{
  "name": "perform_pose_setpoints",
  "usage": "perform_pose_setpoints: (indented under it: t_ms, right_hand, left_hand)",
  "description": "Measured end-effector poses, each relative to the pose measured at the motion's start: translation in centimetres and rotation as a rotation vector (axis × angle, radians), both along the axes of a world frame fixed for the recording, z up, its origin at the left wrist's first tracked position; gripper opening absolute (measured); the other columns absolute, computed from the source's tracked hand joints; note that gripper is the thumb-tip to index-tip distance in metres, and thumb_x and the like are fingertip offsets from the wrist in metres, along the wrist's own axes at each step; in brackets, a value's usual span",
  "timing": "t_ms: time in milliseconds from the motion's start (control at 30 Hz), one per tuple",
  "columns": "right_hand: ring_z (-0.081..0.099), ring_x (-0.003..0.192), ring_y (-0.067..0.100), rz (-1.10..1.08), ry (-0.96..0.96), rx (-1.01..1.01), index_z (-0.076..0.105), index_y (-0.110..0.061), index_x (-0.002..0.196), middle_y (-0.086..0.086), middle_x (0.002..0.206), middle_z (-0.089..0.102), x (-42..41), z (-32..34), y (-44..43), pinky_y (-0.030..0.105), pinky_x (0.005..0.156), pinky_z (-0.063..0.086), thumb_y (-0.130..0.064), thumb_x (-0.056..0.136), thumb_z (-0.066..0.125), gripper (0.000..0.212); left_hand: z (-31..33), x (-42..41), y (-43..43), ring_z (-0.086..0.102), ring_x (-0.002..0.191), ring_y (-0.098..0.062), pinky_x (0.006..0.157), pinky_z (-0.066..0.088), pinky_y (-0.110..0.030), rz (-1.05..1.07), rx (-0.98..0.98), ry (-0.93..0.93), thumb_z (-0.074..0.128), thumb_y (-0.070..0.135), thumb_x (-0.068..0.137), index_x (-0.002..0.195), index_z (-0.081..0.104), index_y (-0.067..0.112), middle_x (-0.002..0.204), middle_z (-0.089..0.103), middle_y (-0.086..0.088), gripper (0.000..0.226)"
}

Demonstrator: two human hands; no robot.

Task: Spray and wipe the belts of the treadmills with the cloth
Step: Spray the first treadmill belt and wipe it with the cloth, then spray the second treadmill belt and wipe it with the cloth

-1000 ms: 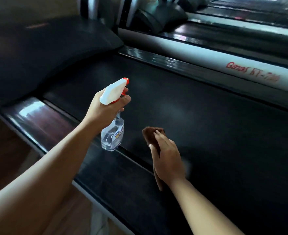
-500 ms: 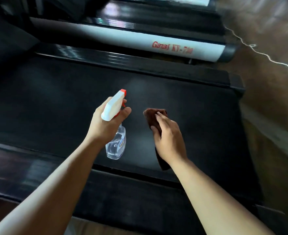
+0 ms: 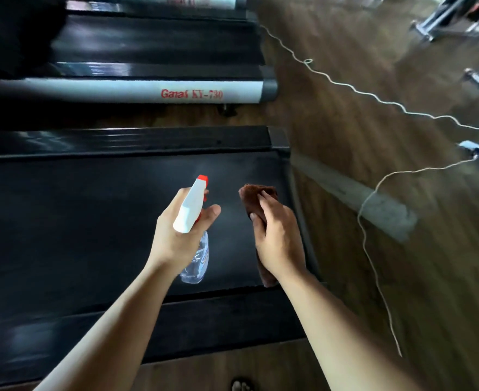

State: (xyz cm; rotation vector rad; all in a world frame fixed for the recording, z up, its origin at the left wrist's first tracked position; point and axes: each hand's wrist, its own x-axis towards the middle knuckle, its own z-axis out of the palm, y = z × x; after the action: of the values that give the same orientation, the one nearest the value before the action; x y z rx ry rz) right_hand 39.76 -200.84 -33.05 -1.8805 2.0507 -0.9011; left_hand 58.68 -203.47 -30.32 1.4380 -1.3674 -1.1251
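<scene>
The black belt of the nearest treadmill fills the left and middle of the view, with its dark side rails running above and below it. Behind it stands a second treadmill, whose silver side rail carries red lettering.

Over the right part of the near belt, the left hand grips the neck of a spray bottle, with its fingers curled round the trigger. The bottle has a white head and a red nozzle tip pointing away over the belt. Its clear body hangs below the hand and holds clear liquid, though the level cannot be made out.

Just to the right, the right hand holds a brown cloth over the belt near its rear end. The fingers are curled over the bunched cloth, one end of which sticks out past the fingertips while the other hangs below the wrist. Whether the cloth touches the belt cannot be told.

Further right is the wooden floor, with a white cord trailing across it and over a pale grey strip.
</scene>
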Motion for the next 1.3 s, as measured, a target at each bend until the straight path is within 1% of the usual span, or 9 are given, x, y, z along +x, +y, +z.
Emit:
perform_pose_setpoints:
  t_ms: [67,200,400,633,733,900,1100,1233,1300]
  right_hand:
    - [0.056,0.12,0.027,-0.034,0.007,-0.005,0.055,-0.01,0.138,0.005,0.136,0.061,-1.6,3.2,0.8,0.038,0.102,0.047,-0.019,0.096,0.06,0.043]
    - [0.054,0.123,0.025,-0.087,0.014,-0.016,0.055,-0.011,0.138,0.004,0.137,0.06,-4.3,9.0,2.5,0.032,0.103,0.043,-0.019,0.097,0.059,0.042]
    - [0.054,0.121,0.025,-0.185,0.034,-0.038,0.057,-0.01,0.136,0.005,0.137,0.06,-7.1,14.8,6.4,0.022,0.104,0.034,-0.019,0.096,0.06,0.041]
    - [0.058,0.117,0.031,-0.343,0.038,-0.085,0.06,-0.007,0.132,0.008,0.132,0.063,-8.0,19.1,11.7,0.035,0.101,0.045,-0.016,0.092,0.066,0.041]
    - [0.06,0.112,0.033,-0.414,0.063,-0.128,0.062,-0.005,0.129,0.009,0.13,0.065,-8.5,19.9,13.8,0.032,0.101,0.041,-0.013,0.091,0.067,0.04]
    - [0.059,0.114,0.032,-0.504,0.056,-0.127,0.061,-0.006,0.13,0.01,0.131,0.064,-9.3,21.7,17.4,0.028,0.102,0.037,-0.012,0.091,0.067,0.04]
    - [0.058,0.115,0.031,-0.575,0.041,-0.133,0.059,-0.007,0.132,0.008,0.134,0.062,-12.2,23.7,20.1,0.031,0.102,0.04,-0.016,0.093,0.064,0.04]
    - [0.057,0.116,0.029,-0.595,0.05,-0.137,0.058,-0.01,0.134,0.005,0.135,0.061,-16.0,24.6,21.6,0.034,0.1,0.044,-0.019,0.095,0.061,0.04]
    - [0.057,0.116,0.029,-0.596,0.06,-0.135,0.057,-0.01,0.134,0.005,0.135,0.061,-18.4,24.7,22.1,0.035,0.099,0.045,-0.022,0.095,0.06,0.041]
  left_hand:
    - [2.9,-1.4,0.3,0.065,0.089,-0.009,0.079,0.053,-0.035,-0.036,0.0,0.006,0.077,0.042,0.084,0.104,0.063,0.04,0.095,0.067,0.022,0.024]
    - [8.6,-4.1,1.3,0.065,0.089,-0.01,0.079,0.053,-0.035,-0.099,-0.008,0.008,0.078,0.037,0.087,0.104,0.063,0.038,0.095,0.066,0.023,0.023]
    - [15.2,-6.9,3.5,0.066,0.092,-0.011,0.081,0.057,-0.041,-0.169,0.0,0.004,0.078,0.04,0.086,0.103,0.063,0.04,0.098,0.067,0.021,0.023]
    - [19.8,-9.0,6.5,0.062,0.081,-0.003,0.075,0.048,-0.028,-0.282,-0.016,0.006,0.077,0.041,0.086,0.104,0.063,0.04,0.09,0.065,0.029,0.023]
    - [21.3,-9.9,7.6,0.061,0.078,-0.002,0.073,0.047,-0.025,-0.352,-0.042,0.004,0.076,0.042,0.087,0.106,0.063,0.039,0.088,0.065,0.027,0.023]
    - [23.6,-11.6,9.5,0.057,0.07,-0.003,0.068,0.044,-0.022,-0.464,-0.092,-0.029,0.074,0.043,0.088,0.106,0.062,0.039,0.078,0.062,0.024,0.022]
    - [25.3,-15.4,11.5,0.058,0.076,-0.002,0.07,0.042,-0.02,-0.544,-0.124,-0.037,0.073,0.043,0.088,0.106,0.061,0.04,0.08,0.062,0.027,0.022]
    - [25.7,-19.6,12.6,0.062,0.089,-0.003,0.073,0.043,-0.016,-0.574,-0.16,-0.068,0.072,0.044,0.088,0.112,0.061,0.035,0.095,0.065,0.021,0.028]
    - [25.9,-22.0,13.2,0.062,0.092,0.0,0.072,0.042,-0.009,-0.578,-0.169,-0.077,0.073,0.044,0.088,0.113,0.062,0.031,0.099,0.066,0.02,0.03]
